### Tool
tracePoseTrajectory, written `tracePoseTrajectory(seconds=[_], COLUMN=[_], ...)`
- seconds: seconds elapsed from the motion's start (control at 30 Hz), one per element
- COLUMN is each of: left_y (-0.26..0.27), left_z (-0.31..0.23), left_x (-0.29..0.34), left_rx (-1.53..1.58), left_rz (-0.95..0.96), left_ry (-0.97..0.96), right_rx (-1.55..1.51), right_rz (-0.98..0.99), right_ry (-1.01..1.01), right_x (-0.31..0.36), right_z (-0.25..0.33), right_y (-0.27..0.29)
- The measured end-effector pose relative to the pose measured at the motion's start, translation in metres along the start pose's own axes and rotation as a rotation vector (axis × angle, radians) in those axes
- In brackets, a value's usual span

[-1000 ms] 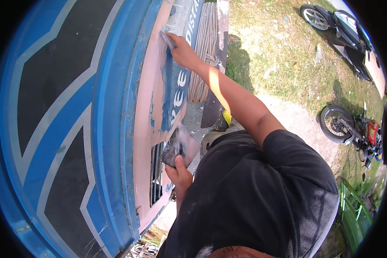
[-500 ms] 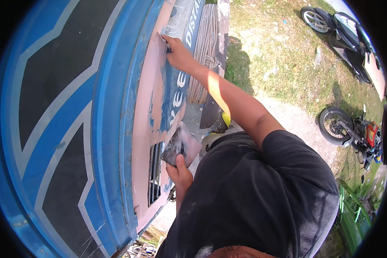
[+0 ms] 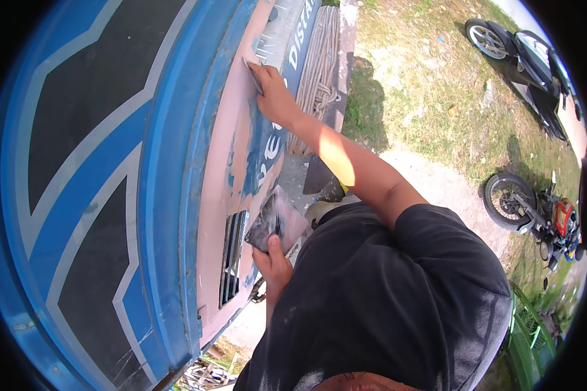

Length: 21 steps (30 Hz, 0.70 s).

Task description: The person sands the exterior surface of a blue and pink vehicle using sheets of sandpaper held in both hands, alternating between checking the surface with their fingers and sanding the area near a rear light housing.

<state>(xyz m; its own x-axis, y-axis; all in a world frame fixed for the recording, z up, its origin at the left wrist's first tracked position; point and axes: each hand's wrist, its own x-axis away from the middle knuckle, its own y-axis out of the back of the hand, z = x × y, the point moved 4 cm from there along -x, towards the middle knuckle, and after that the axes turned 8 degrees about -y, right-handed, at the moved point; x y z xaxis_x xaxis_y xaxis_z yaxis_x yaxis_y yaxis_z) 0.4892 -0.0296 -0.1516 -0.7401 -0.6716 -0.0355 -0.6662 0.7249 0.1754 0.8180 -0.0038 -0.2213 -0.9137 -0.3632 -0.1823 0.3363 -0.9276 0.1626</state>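
My right hand (image 3: 279,99) reaches far out and grips a thin, flat putty spreader (image 3: 254,78), its edge against the pink filler-coated panel (image 3: 216,169) of a blue vehicle side. Blue paint shows through the filler in ragged patches beside the white lettering. Lower down, close to my body, my left hand (image 3: 275,266) holds a square putty board (image 3: 278,219), the thumb on top. Dark smears and pinkish filler cover the board. Left-hand fingers under the board are hidden.
Coiled rope (image 3: 314,85) lies along a ledge right of the panel. A slatted vent (image 3: 232,254) sits in its lower part. Two motorcycles, one dark (image 3: 528,65) and one red (image 3: 564,215), stand on the grass at right. Green mesh (image 3: 531,332) is at lower right.
My right hand has slid a little nearer along the panel with the spreader, which now shows more of its blade. My left hand and the board stay about where they were. The view has shifted slightly.
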Motion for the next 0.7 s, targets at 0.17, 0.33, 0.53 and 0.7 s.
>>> tracePoseTrajectory(seconds=[0.17, 0.33, 0.53, 0.7], left_y=[-0.009, -0.012, -0.008, -0.007], left_z=[0.000, -0.012, -0.004, -0.007], left_x=[-0.005, -0.013, -0.006, -0.010], left_rx=[0.036, -0.001, 0.026, 0.023], left_rz=[0.050, 0.109, 0.046, 0.069], left_ry=[-0.004, -0.020, -0.033, -0.014], right_rx=[0.047, -0.073, -0.017, 0.018], right_rz=[0.047, 0.049, -0.044, 0.120], right_ry=[0.130, 0.110, 0.013, 0.175], right_x=[0.045, 0.015, 0.028, 0.058], right_z=[-0.003, -0.031, -0.006, -0.016], right_y=[-0.019, 0.009, -0.020, -0.013])
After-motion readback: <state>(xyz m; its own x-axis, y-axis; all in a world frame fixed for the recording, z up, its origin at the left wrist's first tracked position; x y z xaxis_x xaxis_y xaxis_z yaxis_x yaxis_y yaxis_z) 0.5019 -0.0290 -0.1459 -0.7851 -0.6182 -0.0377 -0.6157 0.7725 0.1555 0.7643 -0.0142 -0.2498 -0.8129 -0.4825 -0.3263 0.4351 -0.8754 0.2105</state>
